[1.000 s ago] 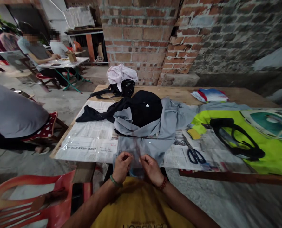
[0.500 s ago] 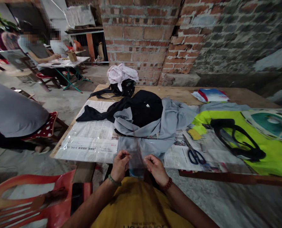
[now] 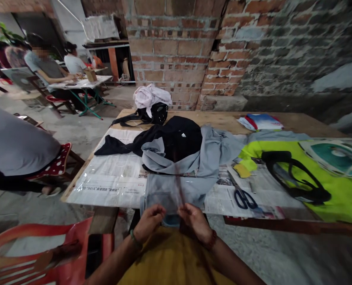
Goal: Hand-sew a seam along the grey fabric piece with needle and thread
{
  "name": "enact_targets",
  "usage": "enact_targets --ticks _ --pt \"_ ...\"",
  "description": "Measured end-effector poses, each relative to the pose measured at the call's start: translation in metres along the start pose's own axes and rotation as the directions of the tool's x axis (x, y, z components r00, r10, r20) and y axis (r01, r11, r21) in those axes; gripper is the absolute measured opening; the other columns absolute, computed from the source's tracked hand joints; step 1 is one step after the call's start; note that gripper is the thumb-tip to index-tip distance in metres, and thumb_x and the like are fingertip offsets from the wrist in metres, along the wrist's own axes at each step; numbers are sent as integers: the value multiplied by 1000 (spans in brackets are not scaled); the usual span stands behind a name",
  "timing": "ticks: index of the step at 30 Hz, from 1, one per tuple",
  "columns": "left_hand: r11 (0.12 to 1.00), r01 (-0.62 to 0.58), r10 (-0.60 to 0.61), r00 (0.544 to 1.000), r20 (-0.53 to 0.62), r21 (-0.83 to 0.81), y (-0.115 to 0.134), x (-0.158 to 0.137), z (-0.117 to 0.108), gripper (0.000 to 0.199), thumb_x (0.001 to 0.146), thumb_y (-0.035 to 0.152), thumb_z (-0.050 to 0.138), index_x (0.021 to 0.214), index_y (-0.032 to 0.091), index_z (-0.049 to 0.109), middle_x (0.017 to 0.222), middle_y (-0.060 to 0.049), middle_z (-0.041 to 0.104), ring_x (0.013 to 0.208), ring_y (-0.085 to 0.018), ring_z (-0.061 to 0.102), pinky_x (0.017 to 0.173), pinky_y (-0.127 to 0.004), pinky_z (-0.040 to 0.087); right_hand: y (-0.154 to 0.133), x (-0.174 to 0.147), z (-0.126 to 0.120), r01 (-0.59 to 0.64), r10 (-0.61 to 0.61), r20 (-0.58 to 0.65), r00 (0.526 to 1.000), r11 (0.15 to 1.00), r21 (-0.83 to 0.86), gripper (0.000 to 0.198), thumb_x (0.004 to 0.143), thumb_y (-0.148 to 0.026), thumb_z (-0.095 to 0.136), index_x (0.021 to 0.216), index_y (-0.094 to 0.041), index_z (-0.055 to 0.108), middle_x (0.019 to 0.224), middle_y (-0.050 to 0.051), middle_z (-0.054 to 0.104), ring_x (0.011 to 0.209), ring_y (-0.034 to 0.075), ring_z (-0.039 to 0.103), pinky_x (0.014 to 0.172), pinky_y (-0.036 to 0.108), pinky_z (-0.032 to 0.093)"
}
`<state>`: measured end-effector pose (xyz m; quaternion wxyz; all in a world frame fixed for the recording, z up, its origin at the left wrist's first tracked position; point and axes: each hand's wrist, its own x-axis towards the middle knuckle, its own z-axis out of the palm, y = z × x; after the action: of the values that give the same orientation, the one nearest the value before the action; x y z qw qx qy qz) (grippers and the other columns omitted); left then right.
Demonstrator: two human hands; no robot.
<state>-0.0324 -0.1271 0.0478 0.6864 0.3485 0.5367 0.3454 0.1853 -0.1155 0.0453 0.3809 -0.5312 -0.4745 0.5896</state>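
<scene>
My left hand [image 3: 149, 222] is closed in a pinch at the table's front edge, with a green bracelet on its wrist. Facing it, a short gap apart, my right hand [image 3: 195, 222] has its fingertips pressed together. Whatever they hold is too small or blurred to name. A blurred dark strand [image 3: 178, 185] runs down in front of the right fingertips. Just beyond both hands lies the grey part of a garment [image 3: 190, 186], its edge hanging at the table front. Farther back is its bunched black part [image 3: 184, 136] with a small white logo.
Newspaper under clear plastic [image 3: 110, 178] covers the table. To the right lie dark-handled scissors [image 3: 244, 198], a black strapped object [image 3: 294, 174], yellow-green cloth [image 3: 339, 202] and an iron [image 3: 336, 154]. A red chair [image 3: 75, 225] stands at left; a seated person [image 3: 18, 142] is nearby.
Both hands have come lower and nearer to my body, still pinched. The blurred dark strand has shifted slightly right. The garment lies as before.
</scene>
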Motion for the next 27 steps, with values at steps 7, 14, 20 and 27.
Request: enact_targets --ticks 7,14,20,27 --pt "999 5 -10 989 148 34 1 2 -1 38 68 49 92 86 21 73 57 10 48 47 -7 34 48 -21 27 -4 -3 -5 -35 36 53 998 999 -8 62 74 -78 88 71 -22 63 69 0 55 71 16 53 66 29 47" --pt "999 28 -37 972 230 40 1 3 1 37 69 50 91 84 18 82 54 7 48 50 -10 38 51 -23 28 -11 -3 -6 -26 26 61 998 1000 -5 59 75 -75 87 71 -21 64 68 -1 54 70 15 51 66 27 47" --pt "998 26 -43 956 290 63 -3 6 -3 35 72 49 89 84 16 85 50 5 49 49 -11 40 53 -25 28 -8 1 -9 -15 16 55 998 1000 -27 63 73 -79 89 73 -21 65 69 0 57 72 16 53 67 27 47" --pt "997 24 -47 949 312 77 -7 8 -3 33 75 47 86 85 16 86 52 4 52 50 -11 41 55 -26 31 -7 -1 -12 0 3 67 998 999 -41 61 75 -79 86 76 -21 67 75 2 63 74 17 55 73 31 51"
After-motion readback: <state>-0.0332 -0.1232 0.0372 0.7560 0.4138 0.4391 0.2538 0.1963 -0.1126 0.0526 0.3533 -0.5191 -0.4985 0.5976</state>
